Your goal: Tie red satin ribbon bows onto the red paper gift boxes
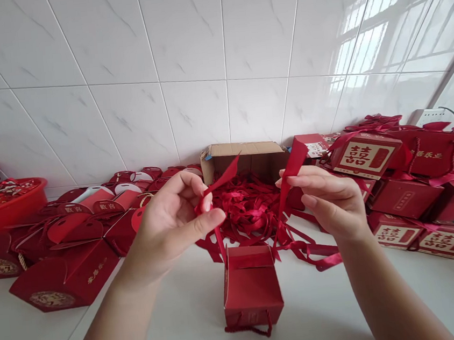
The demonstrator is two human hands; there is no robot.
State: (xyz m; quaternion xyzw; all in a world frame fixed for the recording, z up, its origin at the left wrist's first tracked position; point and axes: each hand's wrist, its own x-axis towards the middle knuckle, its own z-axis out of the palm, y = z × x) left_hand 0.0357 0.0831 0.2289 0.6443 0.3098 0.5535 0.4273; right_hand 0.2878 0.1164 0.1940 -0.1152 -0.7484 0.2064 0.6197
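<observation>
A small red gift box (pixel 253 286) stands on the white surface in front of me, its rope handle hanging over the near side. A red ribbon (pixel 292 174) rises from both sides at the back of the box. My left hand (pixel 179 218) pinches one end of it between thumb and fingers, and a short tail points up to the right. The other end is between the thumb and fingers of my right hand (pixel 329 197). Both hands are raised above the box, apart from each other.
Behind the gift box, a cardboard carton (pixel 245 148) spills a heap of loose red ribbons (pixel 247 206). Several red boxes (pixel 65 273) lie on the left near a red plastic basin (pixel 31 198). Stacked boxes (pixel 406 200) stand on the right. A tiled wall (pixel 196 108) closes the back.
</observation>
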